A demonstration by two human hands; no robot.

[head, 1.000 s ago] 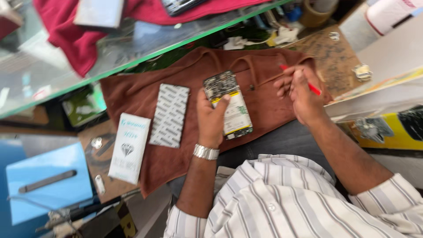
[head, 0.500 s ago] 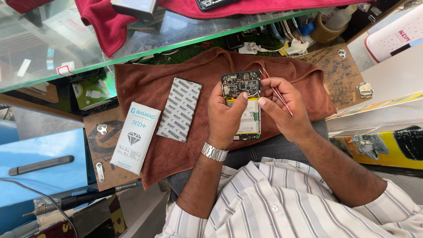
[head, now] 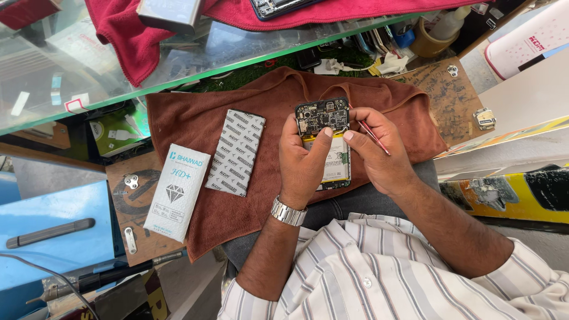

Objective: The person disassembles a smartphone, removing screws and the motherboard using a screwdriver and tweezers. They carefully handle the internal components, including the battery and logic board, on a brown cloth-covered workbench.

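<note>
My left hand (head: 305, 163) grips an opened phone (head: 324, 127) with its back cover off, circuit board and battery exposed, held over a brown towel (head: 195, 124) on my lap. My right hand (head: 379, 151) holds a thin red tool (head: 372, 133) between its fingers, and its thumb and fingertips touch the phone's upper right part next to the board. A steel watch sits on my left wrist. A phone screen part with patterned film (head: 236, 152) lies on the towel to the left of my hands.
A white flat packet (head: 177, 191) lies at the towel's left edge. A glass counter (head: 71, 71) with a red cloth (head: 127, 32) and another phone (head: 278, 6) runs along the top. A blue case (head: 50, 228) sits at the left, a wooden board (head: 441, 95) at the right.
My right hand came in from the right to the phone and now touches its upper part. The view shifted, so the hands and phone sit lower and more central in the picture.
</note>
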